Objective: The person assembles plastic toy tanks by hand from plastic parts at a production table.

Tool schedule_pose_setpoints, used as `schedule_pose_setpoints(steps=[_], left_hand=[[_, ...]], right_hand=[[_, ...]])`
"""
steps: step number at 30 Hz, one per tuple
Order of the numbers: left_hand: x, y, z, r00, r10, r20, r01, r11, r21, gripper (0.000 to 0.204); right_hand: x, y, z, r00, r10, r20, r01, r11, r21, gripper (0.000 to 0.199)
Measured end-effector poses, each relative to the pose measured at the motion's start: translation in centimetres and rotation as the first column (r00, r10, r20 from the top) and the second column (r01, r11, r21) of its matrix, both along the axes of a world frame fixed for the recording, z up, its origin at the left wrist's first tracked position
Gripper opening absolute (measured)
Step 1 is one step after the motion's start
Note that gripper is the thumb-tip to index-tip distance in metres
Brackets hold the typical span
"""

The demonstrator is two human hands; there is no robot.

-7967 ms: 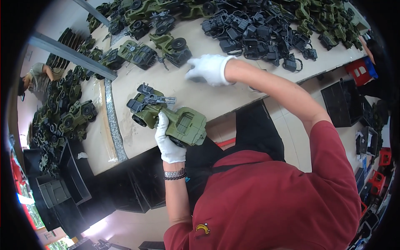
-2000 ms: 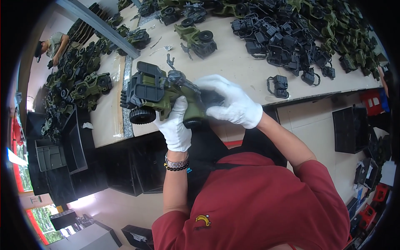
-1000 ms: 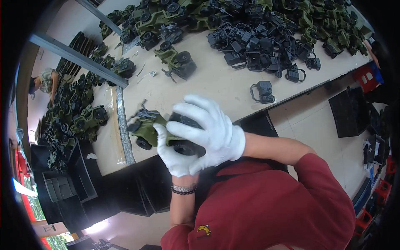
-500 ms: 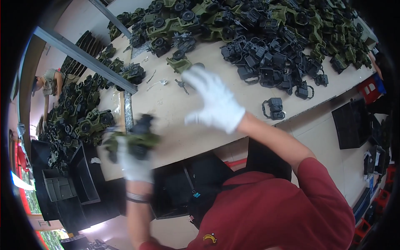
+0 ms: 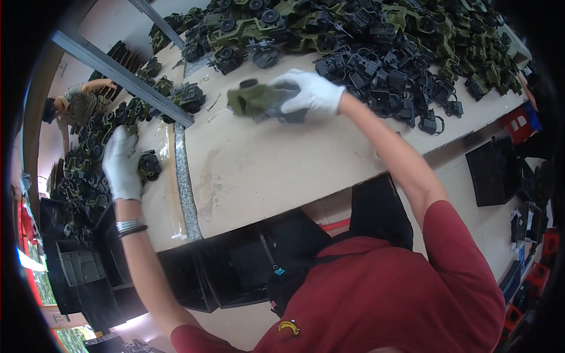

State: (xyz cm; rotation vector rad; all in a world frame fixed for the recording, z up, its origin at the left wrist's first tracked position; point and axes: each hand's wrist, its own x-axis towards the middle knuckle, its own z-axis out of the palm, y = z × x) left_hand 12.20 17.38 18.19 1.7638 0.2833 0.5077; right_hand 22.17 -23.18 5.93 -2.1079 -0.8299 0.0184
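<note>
A worker in a red shirt [image 5: 382,294] reaches both white-gloved hands across a long pale bench [image 5: 282,159]. The right hand [image 5: 309,94], arm stretched forward, closes its fingers around one end of an olive-green toy part [image 5: 253,99], which blurs in the grip; the part sits just above the bench surface, sticking out to the left of the glove. Whether it touches the bench cannot be told.

The left hand [image 5: 122,162] stretches out far to the left, fingers together and curved down over a dark toy truck [image 5: 148,165] that stands at the bench's left end. The glove rests against the truck's left side; how firmly it grips cannot be told. A banded bracelet [image 5: 130,226] circles the left wrist.

Beyond the right hand, a deep heap of black parts [image 5: 388,65] spreads to the right, and more green trucks [image 5: 247,29] crowd the far edge. Beyond the left hand, a grey metal rail [image 5: 123,76] crosses at a slant, with assembled green-and-black toys [image 5: 88,159] packed on both sides of it. A grey strip [image 5: 183,176] runs down the bench between the two hands.

Another person in a striped top [image 5: 79,106] bends over the far left, past the left hand. Black trays [image 5: 494,176] lie low at the right, below the right arm.
</note>
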Motion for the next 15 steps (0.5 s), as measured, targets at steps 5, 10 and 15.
schedule_pose_setpoints(steps=[5, 10, 15], left_hand=[[-3.2, -11.3, -7.7, 0.577, -0.790, -0.209, 0.692, 0.609, -0.388, 0.102], [-10.7, -18.1, -12.6, -0.048, -0.972, -0.228, 0.711, 0.127, -0.691, 0.090], [-14.0, -18.7, -16.5, 0.075, -0.994, -0.075, 0.381, 0.098, -0.919, 0.099]], right_hand=[[-7.5, -2.9, 5.9, 0.713, 0.690, -0.125, -0.672, 0.723, 0.159, 0.068], [-14.8, -3.8, 4.9, 0.572, 0.783, -0.244, -0.735, 0.621, 0.270, 0.061], [-17.1, -11.3, 1.2, 0.995, 0.074, 0.060, -0.067, 0.992, -0.107, 0.072]])
